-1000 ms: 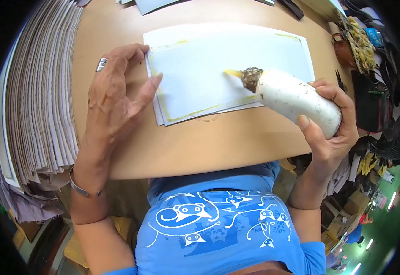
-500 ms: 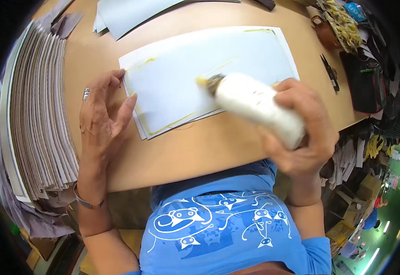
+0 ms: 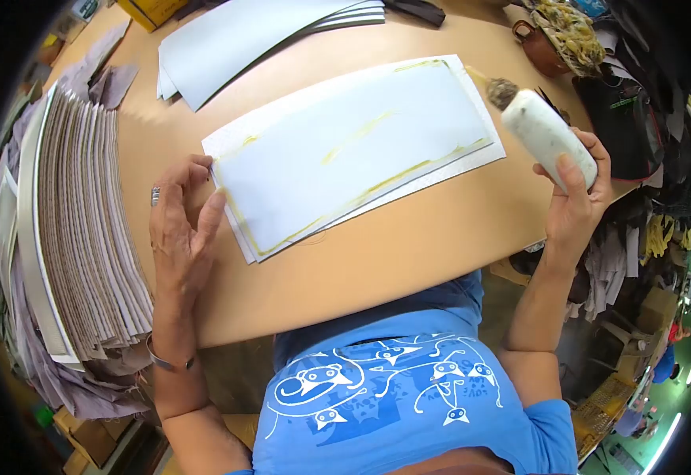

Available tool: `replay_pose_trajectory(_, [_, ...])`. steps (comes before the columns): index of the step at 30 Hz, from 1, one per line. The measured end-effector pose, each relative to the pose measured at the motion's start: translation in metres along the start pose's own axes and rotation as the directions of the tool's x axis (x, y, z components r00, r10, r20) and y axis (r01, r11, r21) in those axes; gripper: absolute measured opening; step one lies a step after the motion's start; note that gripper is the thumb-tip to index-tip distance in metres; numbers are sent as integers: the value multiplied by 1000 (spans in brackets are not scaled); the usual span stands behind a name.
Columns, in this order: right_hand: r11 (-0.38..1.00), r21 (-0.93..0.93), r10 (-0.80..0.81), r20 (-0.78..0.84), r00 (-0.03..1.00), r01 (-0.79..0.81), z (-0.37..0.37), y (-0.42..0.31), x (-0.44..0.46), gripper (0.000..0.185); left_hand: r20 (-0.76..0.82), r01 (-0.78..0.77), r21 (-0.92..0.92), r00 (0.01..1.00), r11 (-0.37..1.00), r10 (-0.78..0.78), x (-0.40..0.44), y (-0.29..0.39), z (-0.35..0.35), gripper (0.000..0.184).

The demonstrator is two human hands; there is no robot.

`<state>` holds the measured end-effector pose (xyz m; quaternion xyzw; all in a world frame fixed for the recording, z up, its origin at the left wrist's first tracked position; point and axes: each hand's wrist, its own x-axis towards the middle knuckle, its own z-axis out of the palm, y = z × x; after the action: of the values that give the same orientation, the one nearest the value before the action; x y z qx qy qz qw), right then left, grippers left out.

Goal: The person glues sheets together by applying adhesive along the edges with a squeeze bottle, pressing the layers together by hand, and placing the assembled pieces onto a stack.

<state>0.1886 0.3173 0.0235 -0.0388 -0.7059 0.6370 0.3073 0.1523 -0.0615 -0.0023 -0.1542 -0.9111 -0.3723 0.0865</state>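
Note:
My right hand [image 3: 579,194] is wrapped around a white glue bottle [image 3: 547,133], its crusted brown-yellow nozzle [image 3: 497,89] pointing up and left beyond the sheet's right edge. Pale blue-white and rectangular, the sheet [image 3: 306,182] bears yellow glue lines along parts of its edges and a diagonal streak near its middle. A white textured piece [image 3: 484,153] shows from beneath it. At the sheet's left edge rests my left hand [image 3: 181,226], thumb and fingers apart, with fingertips touching or very near the edge.
A tall row of layered sheets [image 3: 88,229] stands along the table's left side. More pale sheets [image 3: 235,39] lie at the back. A brown pot [image 3: 537,49] and a dark bag [image 3: 615,119] sit at the far right. The table edge [image 3: 377,301] runs before my body.
My right hand has carried the glue bottle from above the sheet's middle to its right side. A longer glue line shows along the near edge. My left hand stays at the left edge.

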Motion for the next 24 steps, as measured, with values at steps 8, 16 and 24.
replay_pose_trajectory(8, [947,-319,15,-102,995,-47,-40,40,11,40,105,234,-648,970,724,-220,9,6,-10,30])
replay_pose_trajectory(16, [695,-706,-126,71,990,139,-37,37,12,38,307,439,-808,883,394,-354,-10,8,-21,31])
replay_pose_trajectory(24, [741,-651,-155,71,985,164,-31,42,9,37,139,294,-762,944,576,-299,-41,22,0,24])
